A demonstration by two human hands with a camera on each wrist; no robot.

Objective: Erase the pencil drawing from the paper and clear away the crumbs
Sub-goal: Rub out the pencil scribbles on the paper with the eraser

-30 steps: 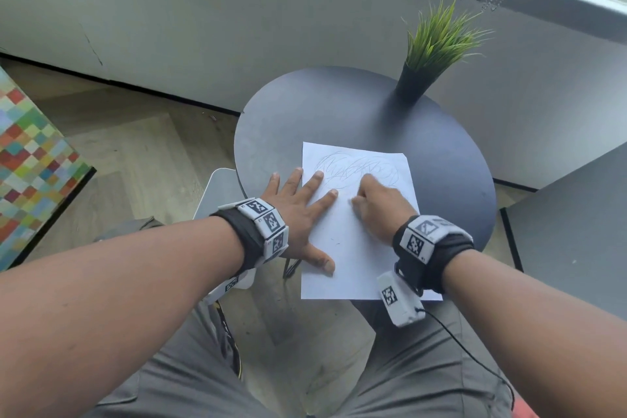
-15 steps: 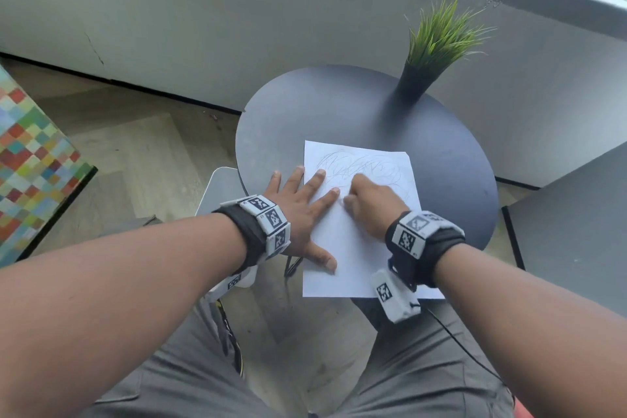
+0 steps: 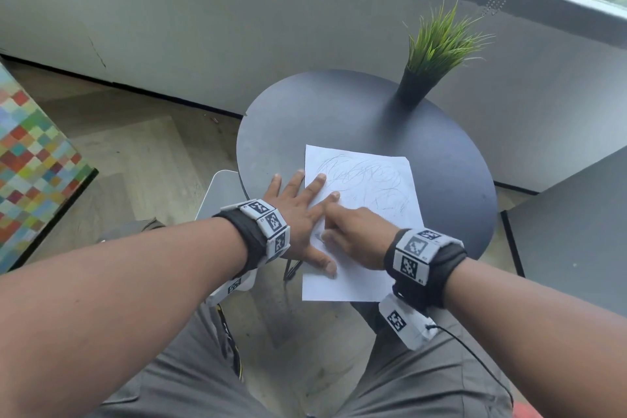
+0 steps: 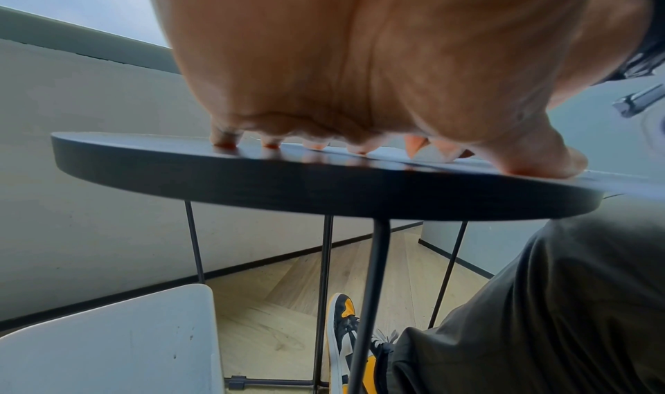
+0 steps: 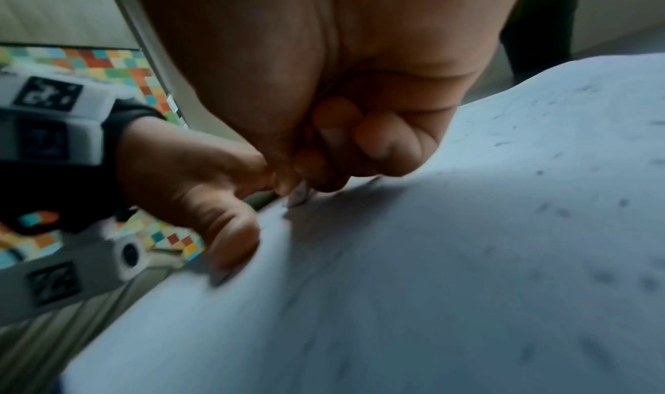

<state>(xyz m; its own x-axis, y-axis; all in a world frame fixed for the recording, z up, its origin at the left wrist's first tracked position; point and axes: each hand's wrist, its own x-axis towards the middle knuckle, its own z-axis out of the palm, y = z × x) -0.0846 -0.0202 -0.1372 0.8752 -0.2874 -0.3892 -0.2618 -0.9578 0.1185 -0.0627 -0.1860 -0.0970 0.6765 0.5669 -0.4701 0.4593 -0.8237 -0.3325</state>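
The right hand [image 3: 356, 236], fingers pinching a small eraser [image 5: 299, 197], has slid nearer-left on the white scribbled paper sheet [image 3: 373, 193]; the left hand [image 3: 298, 214] stays spread flat.

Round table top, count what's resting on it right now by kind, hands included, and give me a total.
Paper: 1
Potted plant: 1
Hands: 2, left hand and right hand
Eraser: 1, a pale bit pinched in the right fingers
Total: 5
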